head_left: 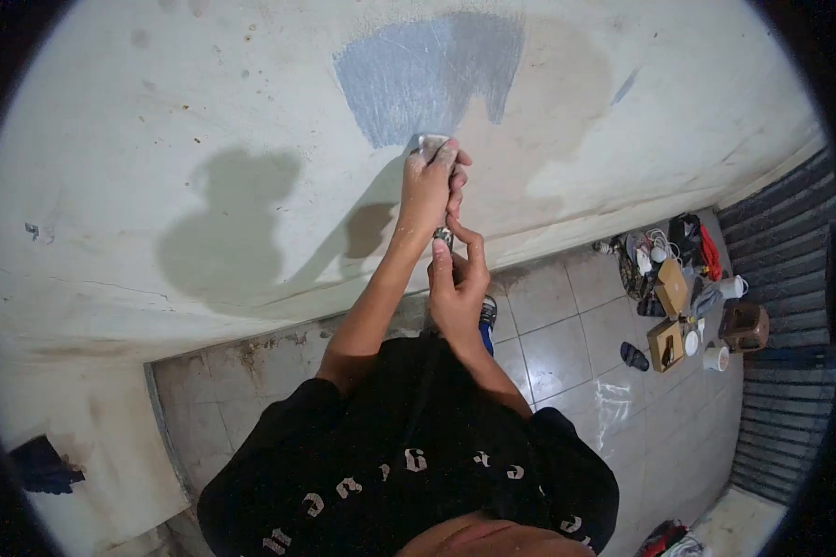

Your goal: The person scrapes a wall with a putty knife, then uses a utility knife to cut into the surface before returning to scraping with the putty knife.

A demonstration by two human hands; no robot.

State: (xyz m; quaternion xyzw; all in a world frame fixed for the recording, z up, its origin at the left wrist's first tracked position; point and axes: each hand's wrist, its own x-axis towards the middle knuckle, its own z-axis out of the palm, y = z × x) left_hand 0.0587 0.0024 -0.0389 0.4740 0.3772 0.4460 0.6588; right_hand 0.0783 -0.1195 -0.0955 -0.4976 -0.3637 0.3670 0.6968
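Observation:
My left hand (429, 186) is closed round a scraper (432, 144), whose pale flat tip shows above my fingers against the wall (279, 84). The tip meets the lower edge of a blue-grey scratched patch (418, 74). Below it, my right hand (460, 292) pinches a short dark end (444, 236) that looks like the scraper's handle; my fingers hide the stretch between. Both arms reach upward from my black shirt.
A beige damp-looking area (557, 102) borders the patch. On the tiled floor (557, 325) at right lie a dark sandal (634, 356), cardboard boxes (666, 345), white tubs (715, 358), a brown stool (744, 327) and bags, beside a ribbed metal shutter (780, 408).

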